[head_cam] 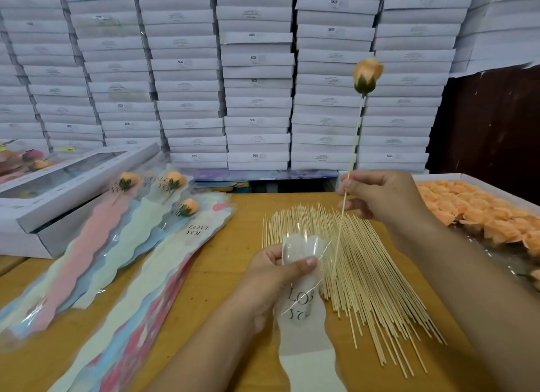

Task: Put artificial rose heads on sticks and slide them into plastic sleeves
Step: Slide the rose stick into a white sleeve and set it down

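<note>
Over the wooden desk's (228,263) near edge, the left hand (277,277) pinches the mouth of a translucent white plastic sleeve printed "LOVE YOU" (304,313), while the right hand (380,196) pinches a thin bamboo stick (352,155) topped by a peach artificial rose head (366,74), its lower tip at the sleeve's opening.

Peach rose head (367,74) atop a raised, tilted stick (352,155), lower tip at translucent "LOVE YOU" sleeve (304,313) mouth.

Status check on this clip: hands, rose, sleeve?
Right hand pinches thin wooden stick, peach rose head on top. Left hand grips clear plastic sleeve. Stick tip at sleeve mouth, not inserted. Nothing blocking.
</note>
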The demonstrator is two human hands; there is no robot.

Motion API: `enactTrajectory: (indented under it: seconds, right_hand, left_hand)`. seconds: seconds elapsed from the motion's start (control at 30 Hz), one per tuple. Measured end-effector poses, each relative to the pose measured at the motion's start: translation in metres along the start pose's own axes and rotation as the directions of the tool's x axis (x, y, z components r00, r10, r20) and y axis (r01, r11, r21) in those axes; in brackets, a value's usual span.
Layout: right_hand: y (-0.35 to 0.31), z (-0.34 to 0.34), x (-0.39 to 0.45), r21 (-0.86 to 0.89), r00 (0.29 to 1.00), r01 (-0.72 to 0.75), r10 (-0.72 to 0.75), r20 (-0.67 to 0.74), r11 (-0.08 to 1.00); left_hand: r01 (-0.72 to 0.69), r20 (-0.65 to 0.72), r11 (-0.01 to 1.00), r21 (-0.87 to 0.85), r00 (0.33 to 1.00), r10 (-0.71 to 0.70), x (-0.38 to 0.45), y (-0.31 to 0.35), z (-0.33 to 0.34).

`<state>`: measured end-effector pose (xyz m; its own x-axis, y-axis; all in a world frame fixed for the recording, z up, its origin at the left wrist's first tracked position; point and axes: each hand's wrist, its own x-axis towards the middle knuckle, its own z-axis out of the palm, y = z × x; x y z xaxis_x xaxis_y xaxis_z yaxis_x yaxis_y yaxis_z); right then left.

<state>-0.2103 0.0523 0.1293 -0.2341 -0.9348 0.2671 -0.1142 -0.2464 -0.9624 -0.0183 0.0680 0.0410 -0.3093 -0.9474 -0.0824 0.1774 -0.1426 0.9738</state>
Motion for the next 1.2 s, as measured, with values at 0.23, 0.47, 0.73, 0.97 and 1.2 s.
enactTrajectory:
  seconds: [0.23, 0.47, 0.73, 0.97, 1.2]
  right_hand:
    - [0.007, 0.007, -0.003, -0.015, 1.000, 0.008, -0.008, 0.018, 1.000]
    - [0.012, 0.009, -0.007, -0.050, 0.999, 0.002, 0.000, 0.042, 0.999]
    - [0.017, 0.013, -0.008, -0.066, 0.998, -0.002, 0.006, 0.058, 0.998]
    - [0.021, 0.016, -0.009, -0.079, 0.997, -0.015, 0.021, 0.075, 0.997]
    - [0.015, 0.013, -0.008, -0.070, 0.998, -0.006, 0.010, 0.058, 0.998]
  left_hand:
    - [0.046, -0.004, 0.998, 0.032, 0.999, -0.046, -0.004, 0.005, 0.001]
    - [0.016, 0.003, 0.997, -0.079, 1.000, -0.016, 0.000, 0.003, 0.003]
    - [-0.024, -0.067, 1.000, -0.017, 0.997, 0.023, 0.002, 0.002, 0.003]
    - [-0.043, -0.094, 0.999, -0.008, 0.995, 0.042, 0.002, 0.002, 0.002]
    - [-0.086, -0.158, 0.996, -0.020, 0.984, 0.082, 0.005, -0.001, 0.000]
